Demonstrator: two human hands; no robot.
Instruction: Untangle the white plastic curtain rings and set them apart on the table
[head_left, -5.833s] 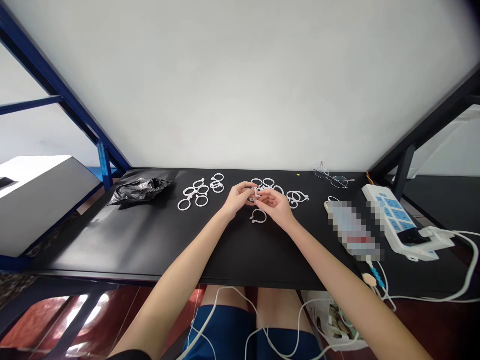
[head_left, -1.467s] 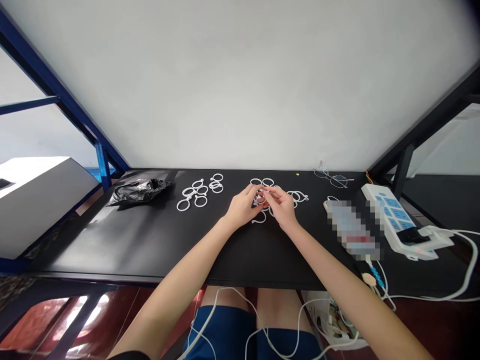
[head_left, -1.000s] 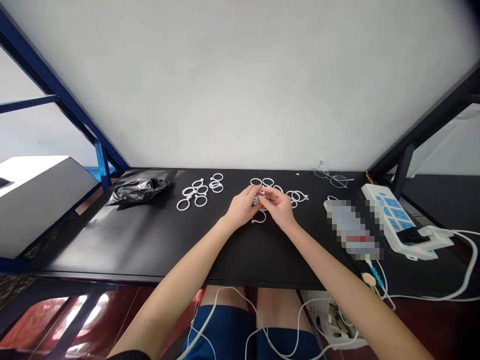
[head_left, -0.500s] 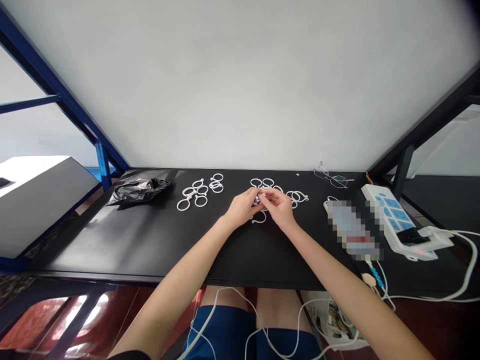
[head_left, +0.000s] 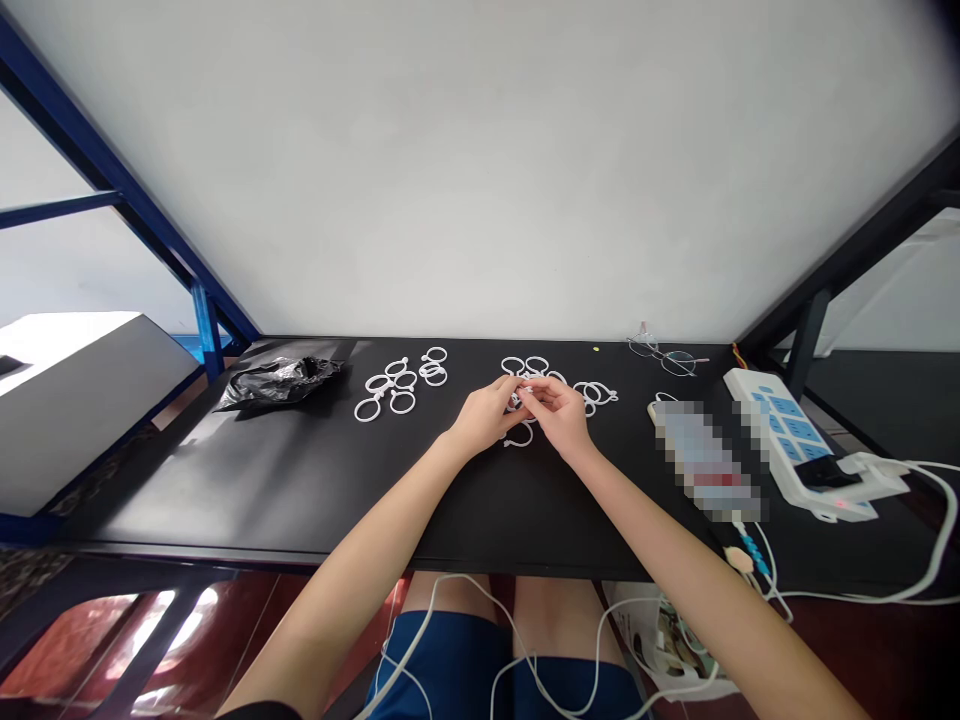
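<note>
- Black table (head_left: 480, 500) is running along pale wall (head_left: 487, 180).
- L hand (head_left: 484, 415) & R hand (head_left: 561, 412) are meeting, both pinching white ring (head_left: 528, 389) betw. them.
- Neither is sitting nearer; hands are hiding ring's long axis.

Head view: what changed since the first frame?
The left hand has shifted slightly toward the wearer, now partly covering the near white ring. It and the right hand meet at a white piece, as before. Unchanged: ring group at left, black bag, glasses.
</note>
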